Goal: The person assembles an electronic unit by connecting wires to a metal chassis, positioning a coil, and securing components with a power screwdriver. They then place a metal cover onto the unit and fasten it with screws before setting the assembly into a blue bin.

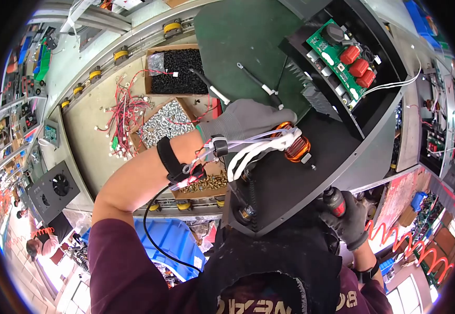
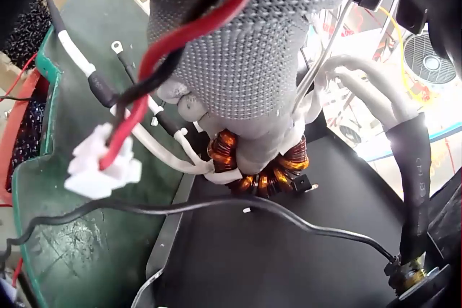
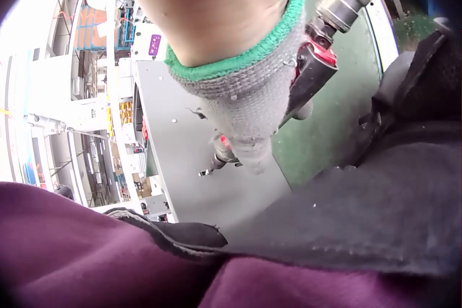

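My gloved left hand (image 1: pixel 253 118) grips a copper-wound toroidal coil (image 1: pixel 297 150) over the black metal case (image 1: pixel 285 193). In the left wrist view, the fingers (image 2: pixel 256 145) reach into the ring of windings (image 2: pixel 271 180), and a small black piece with a metal pin stands out at its edge. Thick white leads (image 1: pixel 243 157) run from the coil beside the hand. My gloved right hand (image 1: pixel 349 222) holds a red and black air screwdriver (image 1: pixel 334 201) near the case's outer edge. Its metal air fitting (image 3: pixel 346 1) shows behind the hand in the right wrist view.
A green circuit board (image 1: pixel 337 60) with red components sits in the case's far part, beside heat sink fins (image 1: pixel 319 102). Boxes of black parts (image 1: pixel 175 73), silver screws (image 1: pixel 167 123) and brass hardware (image 1: pixel 206 183) stand left. A coiled red air hose (image 1: pixel 410 243) hangs right.
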A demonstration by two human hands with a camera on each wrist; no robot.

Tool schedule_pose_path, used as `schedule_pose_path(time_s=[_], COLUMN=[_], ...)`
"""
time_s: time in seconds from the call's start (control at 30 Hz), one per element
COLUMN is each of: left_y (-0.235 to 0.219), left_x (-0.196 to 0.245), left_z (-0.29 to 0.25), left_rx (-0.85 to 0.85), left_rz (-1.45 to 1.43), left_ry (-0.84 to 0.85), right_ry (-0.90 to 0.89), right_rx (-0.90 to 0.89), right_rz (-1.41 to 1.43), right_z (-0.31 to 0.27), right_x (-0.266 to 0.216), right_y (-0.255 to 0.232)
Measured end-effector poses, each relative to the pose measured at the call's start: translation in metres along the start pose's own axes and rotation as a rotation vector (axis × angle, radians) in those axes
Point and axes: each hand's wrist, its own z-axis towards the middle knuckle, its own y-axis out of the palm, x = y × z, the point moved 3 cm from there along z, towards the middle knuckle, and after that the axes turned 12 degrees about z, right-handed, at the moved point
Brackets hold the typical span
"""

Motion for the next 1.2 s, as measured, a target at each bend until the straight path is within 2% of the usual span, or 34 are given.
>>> schedule_pose_path(time_s=[0.07,0.17,0.27,0.47,0.8,0.87,0.93,1.0,1.03,1.07,1.1,1.13,1.17,1.2], left_y=[-0.003,0.004,0.000,0.010,0.008,0.007,-0.007,0.026,-0.004,-0.006,-0.015,-0.029,-0.045,-0.057], left_x=[0.002,0.004,0.009,0.007,0.007,0.011,0.017,-0.023,-0.021,-0.035,-0.040,-0.043,-0.040,-0.029], left_z=[-0.002,0.003,0.004,0.005,0.001,0.003,-0.002,-0.008,-0.025,-0.044,-0.064,-0.083,-0.102,-0.117], left_rx=[0.034,0.129,0.039,0.224,0.172,0.238,0.099,0.298,0.048,0.066,0.227,0.331,0.401,0.547], left_rz=[0.014,0.093,0.191,0.170,0.187,0.119,-0.069,-0.386,-0.621,-0.892,-1.213,-1.154,-1.224,-1.209], left_ry=[0.016,0.026,-0.021,0.025,-0.035,-0.012,-0.093,0.079,-0.232,-0.463,-0.518,-0.581,-0.534,-0.511], right_ry=[-0.082,-0.117,-0.180,-0.159,-0.205,-0.308,-0.273,-0.252,-0.196,-0.145,-0.016,-0.108,-0.128,-0.150], right_rx=[0.042,0.076,0.124,0.112,0.146,0.148,0.159,0.187,0.200,0.212,0.199,0.245,0.240,0.235], right_rz=[-0.186,-0.243,-0.308,-0.265,-0.295,-0.298,-0.271,-0.240,-0.112,0.018,0.179,0.255,0.331,0.405], right_z=[0.001,0.000,0.002,0.005,0.009,0.008,0.001,-0.005,-0.012,-0.016,-0.021,-0.024,-0.028,-0.030], right_x=[-0.001,-0.002,-0.004,-0.010,-0.013,-0.013,-0.009,0.002,0.015,0.024,0.014,0.016,0.014,0.009], right_y=[0.001,-0.002,-0.002,-0.005,-0.004,-0.009,-0.012,-0.016,-0.018,-0.018,-0.020,-0.019,-0.019,-0.020])
